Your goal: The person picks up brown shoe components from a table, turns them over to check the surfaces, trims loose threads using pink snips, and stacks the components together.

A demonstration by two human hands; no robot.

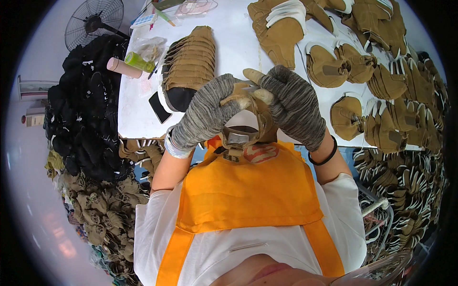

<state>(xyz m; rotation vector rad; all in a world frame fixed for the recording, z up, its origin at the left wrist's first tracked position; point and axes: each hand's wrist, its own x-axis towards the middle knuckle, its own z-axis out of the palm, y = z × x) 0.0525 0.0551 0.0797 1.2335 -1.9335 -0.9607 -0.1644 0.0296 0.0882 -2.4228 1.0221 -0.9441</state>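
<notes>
Fingers at the worn brown piece: the gloved left hand, its pale fingertips projecting from the grey knit, pinches the upper edge of a brown shoe upper between thumb and fingers; the gloved right hand is drawn narrow, thumb and forefinger closed about a small metallic tool, whose exact form cannot be told, being largely covered by the fingers; the tool lies at the edge of the upper, between the two hands. The upper hangs open below the fingers, in front of the chest and just above an orange apron; a black band encircles the right wrist.

Beyond the hands lies a white tabletop; on it, near the left hand, a row of stacked brown uppers, with a dark phone just beside it; farther left, a pink cylinder beside a green bottle; to the right, many brown uppers with white edges in groups.

Outermost, left of the table, a heap of black pieces, with a heap of olive-brown pieces below; a black fan stands behind.
</notes>
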